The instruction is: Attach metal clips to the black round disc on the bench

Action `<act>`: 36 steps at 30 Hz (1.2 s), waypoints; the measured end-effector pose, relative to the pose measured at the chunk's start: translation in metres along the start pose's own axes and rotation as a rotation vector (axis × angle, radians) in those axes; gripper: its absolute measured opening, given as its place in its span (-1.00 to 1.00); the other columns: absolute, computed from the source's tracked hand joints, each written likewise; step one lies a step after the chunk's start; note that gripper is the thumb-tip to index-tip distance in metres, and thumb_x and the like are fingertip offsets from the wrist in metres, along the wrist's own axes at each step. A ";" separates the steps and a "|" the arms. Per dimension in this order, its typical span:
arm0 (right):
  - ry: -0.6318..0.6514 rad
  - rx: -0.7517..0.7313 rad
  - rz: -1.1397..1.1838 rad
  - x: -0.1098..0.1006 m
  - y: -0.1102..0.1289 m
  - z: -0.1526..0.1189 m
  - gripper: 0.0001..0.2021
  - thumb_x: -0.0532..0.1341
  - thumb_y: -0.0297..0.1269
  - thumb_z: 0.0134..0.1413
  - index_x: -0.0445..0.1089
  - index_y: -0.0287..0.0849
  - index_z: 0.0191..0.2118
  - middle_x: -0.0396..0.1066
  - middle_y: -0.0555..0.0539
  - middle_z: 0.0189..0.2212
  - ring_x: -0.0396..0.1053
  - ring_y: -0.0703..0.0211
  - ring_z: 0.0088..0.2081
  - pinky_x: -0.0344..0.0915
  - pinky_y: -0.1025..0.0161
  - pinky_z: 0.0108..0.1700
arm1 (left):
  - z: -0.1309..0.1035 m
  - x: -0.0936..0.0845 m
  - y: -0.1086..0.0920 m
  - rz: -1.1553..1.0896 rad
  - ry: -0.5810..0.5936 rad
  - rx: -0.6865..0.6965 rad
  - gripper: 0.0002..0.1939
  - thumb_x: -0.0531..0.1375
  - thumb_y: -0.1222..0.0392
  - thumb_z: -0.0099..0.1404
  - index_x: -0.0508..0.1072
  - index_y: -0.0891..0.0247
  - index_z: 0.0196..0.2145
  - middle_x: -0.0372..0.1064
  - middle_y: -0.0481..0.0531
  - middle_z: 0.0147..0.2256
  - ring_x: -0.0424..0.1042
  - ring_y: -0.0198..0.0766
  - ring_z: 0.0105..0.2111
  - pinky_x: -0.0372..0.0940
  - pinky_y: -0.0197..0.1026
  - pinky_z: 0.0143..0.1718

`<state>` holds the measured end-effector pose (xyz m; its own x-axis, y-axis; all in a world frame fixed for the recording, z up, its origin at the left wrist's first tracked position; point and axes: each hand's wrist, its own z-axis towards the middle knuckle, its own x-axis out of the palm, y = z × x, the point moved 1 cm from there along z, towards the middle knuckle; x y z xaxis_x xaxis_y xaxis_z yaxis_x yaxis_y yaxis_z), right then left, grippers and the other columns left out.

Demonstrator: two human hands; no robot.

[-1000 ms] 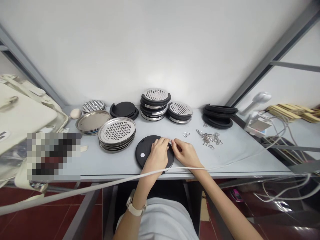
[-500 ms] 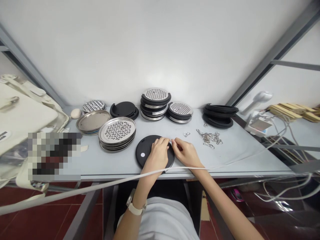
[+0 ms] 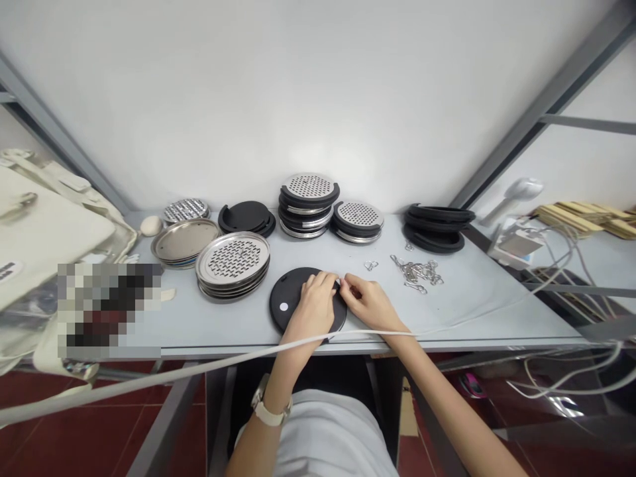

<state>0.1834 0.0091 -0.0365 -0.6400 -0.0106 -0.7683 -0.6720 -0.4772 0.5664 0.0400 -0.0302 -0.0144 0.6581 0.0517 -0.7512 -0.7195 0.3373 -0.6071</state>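
A flat black disc [image 3: 283,291] with a white round sticker lies at the front edge of the table. My left hand [image 3: 314,301] rests on top of it, its fingers bent together toward the disc's right edge. Close against those fingertips, my right hand [image 3: 365,299] is closed in a pinch; whatever it pinches is too small and hidden to name. To the right lies a loose pile of small metal clips [image 3: 420,273], with another small clip [image 3: 370,265] lying apart from them, nearer my right hand.
Left of the disc is a stack of perforated metal plates [image 3: 233,258], with plain metal lids [image 3: 185,240] behind it. Stacked black-rimmed graters [image 3: 309,189] and black rings [image 3: 437,228] line the wall. A white cable [image 3: 209,363] crosses in front of my wrists.
Both hands stay at the black disc. My right fingers shift very slightly; the rest of the view moves only a little with my head.
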 end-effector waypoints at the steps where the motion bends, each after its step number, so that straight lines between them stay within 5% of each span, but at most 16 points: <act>1: 0.000 -0.001 0.003 0.000 0.001 0.000 -0.71 -0.02 -0.21 0.20 0.10 -0.13 -0.54 0.10 0.11 -0.68 0.07 0.35 -0.63 -0.03 0.37 -0.51 | 0.000 0.000 0.000 0.001 0.000 0.003 -0.77 -0.08 0.37 0.35 0.28 0.20 -0.14 0.30 0.02 -0.09 0.24 -0.20 -0.06 0.07 -0.10 0.08; 36: 0.062 -0.040 -0.010 -0.001 0.002 0.001 -0.81 -0.01 -0.31 0.15 0.10 -0.13 -0.49 0.09 0.11 -0.66 0.07 0.34 -0.62 -0.05 0.38 -0.48 | -0.001 -0.001 -0.001 0.017 0.004 0.008 -0.79 -0.10 0.42 0.33 0.24 0.20 -0.21 0.27 0.02 -0.13 0.24 -0.21 -0.07 0.10 -0.10 0.05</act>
<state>0.1825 0.0092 -0.0341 -0.6078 -0.0595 -0.7919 -0.6625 -0.5118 0.5469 0.0399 -0.0315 -0.0127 0.6444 0.0534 -0.7628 -0.7291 0.3437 -0.5919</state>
